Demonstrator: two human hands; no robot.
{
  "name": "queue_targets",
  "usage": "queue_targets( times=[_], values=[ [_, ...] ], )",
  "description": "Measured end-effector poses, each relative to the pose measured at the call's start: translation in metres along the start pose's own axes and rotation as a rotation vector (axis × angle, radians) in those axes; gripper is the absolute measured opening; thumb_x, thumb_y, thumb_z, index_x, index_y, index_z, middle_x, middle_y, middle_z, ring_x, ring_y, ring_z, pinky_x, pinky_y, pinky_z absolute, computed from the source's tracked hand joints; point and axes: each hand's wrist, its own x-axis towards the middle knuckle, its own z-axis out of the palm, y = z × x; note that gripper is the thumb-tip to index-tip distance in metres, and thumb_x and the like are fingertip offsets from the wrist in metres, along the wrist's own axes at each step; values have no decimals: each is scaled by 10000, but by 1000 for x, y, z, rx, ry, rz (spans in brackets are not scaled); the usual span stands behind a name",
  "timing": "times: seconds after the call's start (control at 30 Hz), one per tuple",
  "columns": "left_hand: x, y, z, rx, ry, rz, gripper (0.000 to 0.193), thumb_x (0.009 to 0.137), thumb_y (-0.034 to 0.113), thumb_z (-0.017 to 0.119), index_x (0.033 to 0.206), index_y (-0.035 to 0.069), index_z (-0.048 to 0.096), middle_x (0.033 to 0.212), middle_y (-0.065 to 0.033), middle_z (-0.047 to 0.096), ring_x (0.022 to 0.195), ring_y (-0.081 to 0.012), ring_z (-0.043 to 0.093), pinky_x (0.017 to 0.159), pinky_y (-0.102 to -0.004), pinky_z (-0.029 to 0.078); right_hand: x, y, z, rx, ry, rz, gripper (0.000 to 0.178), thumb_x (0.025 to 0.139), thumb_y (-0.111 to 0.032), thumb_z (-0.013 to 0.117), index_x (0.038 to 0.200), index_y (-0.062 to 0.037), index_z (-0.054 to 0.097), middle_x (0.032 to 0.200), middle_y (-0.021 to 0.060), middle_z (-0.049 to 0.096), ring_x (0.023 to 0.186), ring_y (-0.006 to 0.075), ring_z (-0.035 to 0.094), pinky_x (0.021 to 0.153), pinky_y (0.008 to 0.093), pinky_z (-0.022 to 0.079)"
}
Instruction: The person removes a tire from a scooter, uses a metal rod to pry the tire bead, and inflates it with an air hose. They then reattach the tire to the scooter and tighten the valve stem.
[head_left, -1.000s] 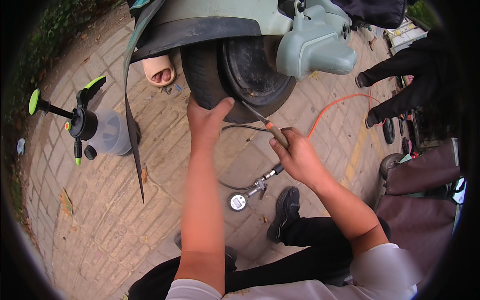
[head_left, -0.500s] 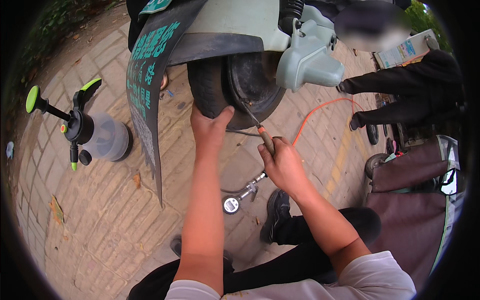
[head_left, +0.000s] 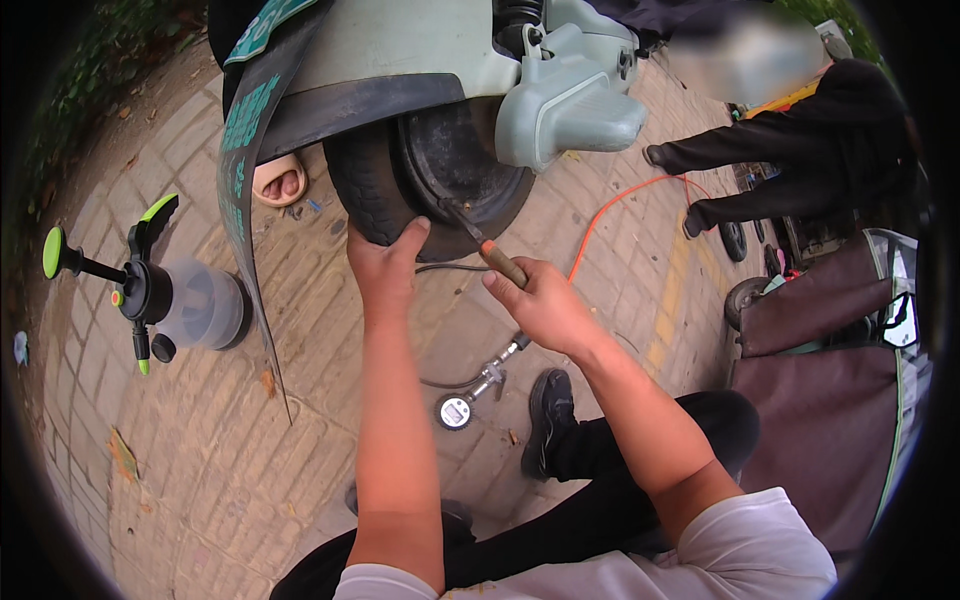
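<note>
The black rear tyre point(head_left: 362, 190) of a pale green scooter point(head_left: 400, 50) sits in front of me, mounted on a dark wheel rim point(head_left: 455, 150). My left hand point(head_left: 385, 265) grips the tyre's near lower side, thumb on the sidewall and fingers wrapped behind the tread, partly hidden. In my right hand point(head_left: 540, 300) is a screwdriver point(head_left: 505, 263) with a brown and orange handle. Its metal shaft points up and left to where tyre and rim meet; the exact tip is hard to make out. A black mud flap point(head_left: 240, 200) hangs left of the tyre.
A tyre inflator with a round gauge point(head_left: 455, 411) lies on the paving below my hands. An orange hose point(head_left: 590, 235) curves off right. At left stands a pump sprayer point(head_left: 200, 305). A sandalled foot point(head_left: 280, 182) is behind the flap; another person's dark-clad legs point(head_left: 780, 150) are at right.
The scooter and wheel sit further left in the picture, and the sandalled foot now shows beside the flap. Both hands keep their holds, the screwdriver still against the tyre's rim edge.
</note>
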Motion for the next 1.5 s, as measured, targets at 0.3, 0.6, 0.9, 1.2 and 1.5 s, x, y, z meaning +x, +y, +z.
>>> queue_targets(
  times=[0.3,0.6,0.9,1.2,1.5],
  values=[
    [-2,6,5,-49,-1,-27,583,741,-49,700,1287,-7,502,1211,-72,596,1087,-173,576,987,-299,417,16,34,1,947,-377,197,250,1000,-315,558,1037,-69,569,687,39,459,589,135,410,480,264,298],
    [0,6,5,-49,34,19,544,728,-13,741,1223,-42,517,1151,-90,618,1009,-164,594,909,-281,461,14,51,28,1256,-447,199,255,977,-372,567,1117,-158,582,811,80,529,626,180,442,518,285,308],
    [1,4,2,-62,6,-21,504,714,6,750,1176,-30,550,1111,-80,629,982,-154,596,902,-276,460,31,33,121,1689,-340,-79,205,956,-348,564,967,-144,570,885,78,567,763,221,491,661,341,357],
    [7,6,1,-34,-34,27,564,712,-13,725,1242,-29,532,1158,-79,620,1050,-166,583,966,-288,425,-8,111,110,1123,95,431,356,988,-318,567,1220,-50,592,1143,80,587,1098,219,561,947,465,436],
    [10,8,0,-84,-81,49,527,707,-21,738,1198,-55,550,1113,-89,637,996,-163,608,921,-279,458,-33,146,144,23,-5,56,301,869,-188,598,1073,26,658,1061,261,629,982,452,593,866,462,479]
  ],
)
